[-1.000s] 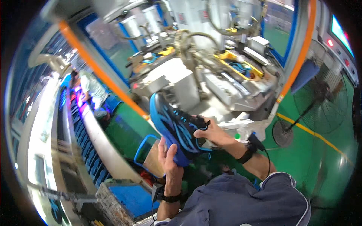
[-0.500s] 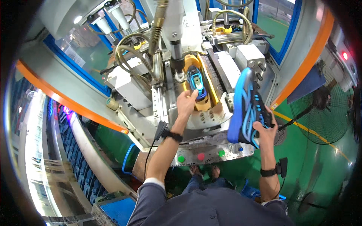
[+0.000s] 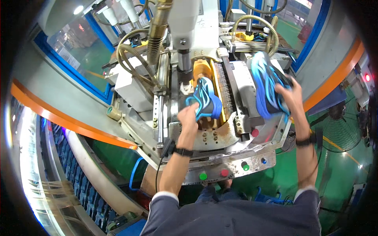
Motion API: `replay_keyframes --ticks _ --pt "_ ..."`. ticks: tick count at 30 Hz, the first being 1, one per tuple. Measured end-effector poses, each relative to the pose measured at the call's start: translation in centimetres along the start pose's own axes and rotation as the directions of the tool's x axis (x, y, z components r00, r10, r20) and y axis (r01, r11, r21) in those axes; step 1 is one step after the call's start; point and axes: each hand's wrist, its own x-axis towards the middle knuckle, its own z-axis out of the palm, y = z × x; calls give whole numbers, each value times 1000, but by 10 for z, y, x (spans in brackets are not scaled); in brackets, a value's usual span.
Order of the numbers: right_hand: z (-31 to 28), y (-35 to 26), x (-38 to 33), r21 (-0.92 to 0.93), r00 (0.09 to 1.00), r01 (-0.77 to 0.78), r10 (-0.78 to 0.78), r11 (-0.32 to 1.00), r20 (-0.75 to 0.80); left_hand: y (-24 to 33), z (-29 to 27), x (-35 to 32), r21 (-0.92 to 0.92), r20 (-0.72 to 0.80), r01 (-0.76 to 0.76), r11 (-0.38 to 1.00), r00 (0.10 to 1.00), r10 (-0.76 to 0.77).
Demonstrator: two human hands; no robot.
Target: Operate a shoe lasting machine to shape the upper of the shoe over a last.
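My left hand is closed on the collar of a black and blue sports shoe, its sole shading from blue to purple. That shoe is tipped on its side above the yellow pads of the machine's clamp. Over at the right, my right hand grips a second sports shoe of similar colours, toe pointing away from me, slightly blurred. A dark metal press rod comes down just left of the yellow pads.
Green, red and blue buttons line the machine's front panel. Ribbed hoses loop beside the clamp. Orange-edged housing walls flank both sides. A conveyor runs at left; a fan stands at right.
My left hand has lifted the shoe out from between the yellow pads and tipped it on its side. The right hand's shoe has moved right and farther from me.
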Motion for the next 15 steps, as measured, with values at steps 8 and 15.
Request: replay_keyframes --ticks 8,15 --pt "244 -29 77 -498 892 94 149 862 427 93 -151 -226 218 -20 26 976 1000 -22" --pt "376 40 28 -565 978 125 -6 816 207 97 -240 -372 235 -399 -165 958 882 250"
